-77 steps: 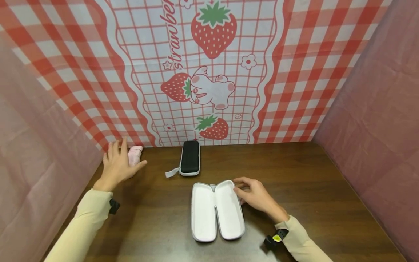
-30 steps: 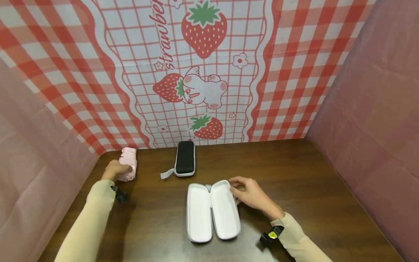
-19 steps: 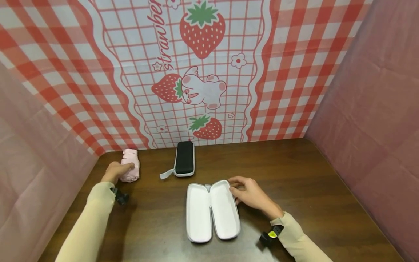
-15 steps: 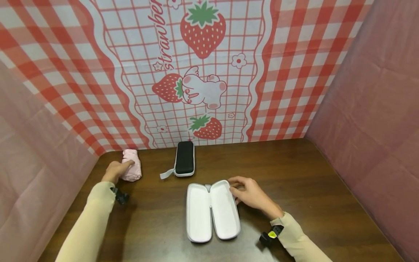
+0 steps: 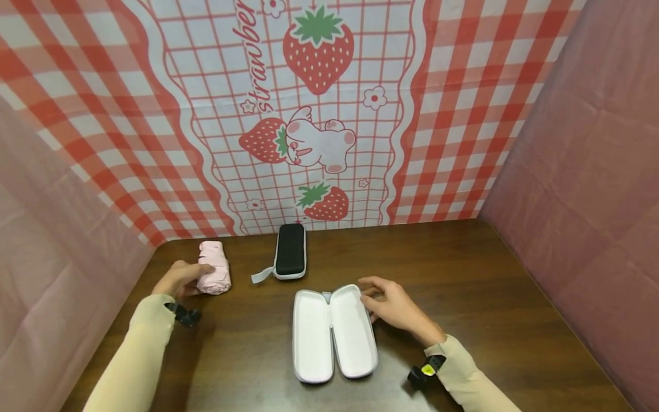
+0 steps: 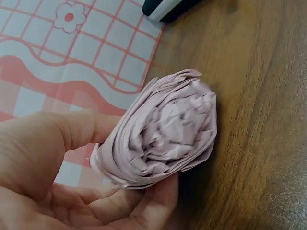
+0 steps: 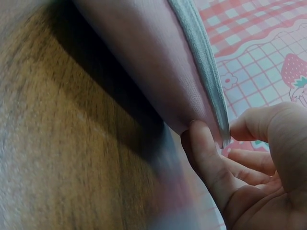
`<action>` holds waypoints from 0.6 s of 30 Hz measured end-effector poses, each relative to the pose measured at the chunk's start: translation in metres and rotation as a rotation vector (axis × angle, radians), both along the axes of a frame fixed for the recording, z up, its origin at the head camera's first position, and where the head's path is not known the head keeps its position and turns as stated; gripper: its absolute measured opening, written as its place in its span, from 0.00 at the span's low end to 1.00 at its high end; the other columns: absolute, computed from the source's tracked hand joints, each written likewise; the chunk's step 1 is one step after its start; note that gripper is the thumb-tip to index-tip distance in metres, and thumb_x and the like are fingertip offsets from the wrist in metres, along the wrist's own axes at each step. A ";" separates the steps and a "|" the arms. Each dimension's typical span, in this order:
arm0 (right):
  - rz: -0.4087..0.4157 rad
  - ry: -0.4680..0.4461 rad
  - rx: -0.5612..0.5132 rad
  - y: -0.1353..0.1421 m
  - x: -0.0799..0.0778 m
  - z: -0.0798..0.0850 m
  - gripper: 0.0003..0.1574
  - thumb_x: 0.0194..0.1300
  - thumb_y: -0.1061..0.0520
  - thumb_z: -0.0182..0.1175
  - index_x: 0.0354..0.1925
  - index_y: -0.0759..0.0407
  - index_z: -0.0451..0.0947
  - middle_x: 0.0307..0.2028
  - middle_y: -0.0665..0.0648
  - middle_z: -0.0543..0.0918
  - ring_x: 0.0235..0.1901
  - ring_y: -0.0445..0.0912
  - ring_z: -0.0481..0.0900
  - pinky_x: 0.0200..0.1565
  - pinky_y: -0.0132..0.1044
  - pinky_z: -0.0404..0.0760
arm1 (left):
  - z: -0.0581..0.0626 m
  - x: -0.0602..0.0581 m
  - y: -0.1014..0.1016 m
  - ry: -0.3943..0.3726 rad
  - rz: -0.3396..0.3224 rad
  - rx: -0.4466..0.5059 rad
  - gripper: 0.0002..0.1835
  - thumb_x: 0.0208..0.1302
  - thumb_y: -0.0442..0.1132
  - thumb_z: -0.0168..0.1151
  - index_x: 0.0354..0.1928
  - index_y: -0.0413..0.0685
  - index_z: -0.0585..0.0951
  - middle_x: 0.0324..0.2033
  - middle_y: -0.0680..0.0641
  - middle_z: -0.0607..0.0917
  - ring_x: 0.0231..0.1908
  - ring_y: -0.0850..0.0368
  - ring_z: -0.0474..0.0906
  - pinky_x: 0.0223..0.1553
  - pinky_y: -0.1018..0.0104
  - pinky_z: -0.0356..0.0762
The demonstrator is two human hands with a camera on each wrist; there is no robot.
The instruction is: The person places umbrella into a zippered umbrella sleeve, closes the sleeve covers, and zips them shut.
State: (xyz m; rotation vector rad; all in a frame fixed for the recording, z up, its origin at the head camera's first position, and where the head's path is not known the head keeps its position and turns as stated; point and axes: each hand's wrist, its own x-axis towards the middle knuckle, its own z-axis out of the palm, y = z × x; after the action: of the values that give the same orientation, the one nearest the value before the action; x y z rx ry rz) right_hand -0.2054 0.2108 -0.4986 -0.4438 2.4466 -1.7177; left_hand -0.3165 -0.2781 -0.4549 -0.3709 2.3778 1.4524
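Note:
My left hand [image 5: 181, 279] pinches a pink roll of thin, crinkled sheet material [image 5: 214, 268] at the back left of the table. In the left wrist view the thumb lies along one side of the pink roll [image 6: 168, 129], the fingers under it, and its wound layers face the camera. A zip case [image 5: 313, 335] lies unfolded at front centre, white inside. My right hand [image 5: 393, 303] pinches the far right corner of its right half. The right wrist view shows the case's pink outer shell [image 7: 153, 62] and grey zip edge, with the thumb at the rim and fingers against the shell.
A black zip case [image 5: 291, 249] with a grey pull strap [image 5: 262, 275] lies near the back wall, between the pink roll and the unfolded case. Checked strawberry cloth [image 5: 458, 114] hangs behind the brown wooden table [image 5: 463, 274]. Pink curtains [image 5: 582, 189] stand at both sides.
My left hand went from spread fingers over the pink roll to gripping it, and the roll has moved right and toward the front. The right hand stays at the unfolded case.

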 end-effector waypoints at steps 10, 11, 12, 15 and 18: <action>-0.013 0.012 0.006 -0.001 -0.001 0.000 0.29 0.71 0.64 0.61 0.65 0.74 0.70 0.48 0.75 0.85 0.28 0.48 0.86 0.26 0.43 0.86 | 0.001 0.015 0.009 0.032 -0.093 -0.041 0.20 0.66 0.43 0.66 0.46 0.29 0.78 0.26 0.53 0.81 0.29 0.62 0.78 0.32 0.64 0.83; -0.015 0.013 0.008 -0.001 -0.001 0.000 0.28 0.71 0.64 0.61 0.65 0.74 0.71 0.48 0.75 0.85 0.28 0.48 0.86 0.26 0.43 0.86 | 0.001 0.017 0.010 0.035 -0.097 -0.038 0.20 0.66 0.43 0.66 0.46 0.29 0.78 0.26 0.53 0.81 0.29 0.62 0.78 0.33 0.64 0.83; -0.018 0.013 0.009 -0.001 -0.001 0.000 0.28 0.71 0.63 0.62 0.65 0.74 0.71 0.48 0.75 0.85 0.27 0.47 0.86 0.26 0.43 0.86 | 0.000 0.018 0.011 0.036 -0.099 -0.033 0.21 0.66 0.43 0.66 0.48 0.28 0.79 0.26 0.53 0.82 0.29 0.62 0.79 0.33 0.65 0.83; -0.033 0.011 0.012 -0.001 0.001 0.001 0.27 0.71 0.63 0.62 0.65 0.74 0.72 0.48 0.75 0.84 0.26 0.47 0.85 0.26 0.44 0.86 | 0.000 0.023 0.014 0.046 -0.114 -0.012 0.24 0.67 0.44 0.66 0.51 0.26 0.78 0.27 0.53 0.83 0.30 0.63 0.80 0.33 0.65 0.84; -0.035 0.005 0.009 -0.003 0.000 0.004 0.27 0.72 0.62 0.62 0.64 0.73 0.72 0.48 0.75 0.84 0.27 0.47 0.85 0.27 0.45 0.86 | 0.001 0.028 0.016 0.061 -0.120 0.027 0.26 0.67 0.43 0.66 0.54 0.23 0.77 0.28 0.53 0.84 0.31 0.63 0.81 0.34 0.65 0.84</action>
State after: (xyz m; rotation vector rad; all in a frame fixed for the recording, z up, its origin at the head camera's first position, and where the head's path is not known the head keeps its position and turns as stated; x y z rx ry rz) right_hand -0.2051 0.2078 -0.4950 -0.4069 2.4787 -1.7209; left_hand -0.2883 -0.2624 -0.4539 -0.1760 2.3806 1.4581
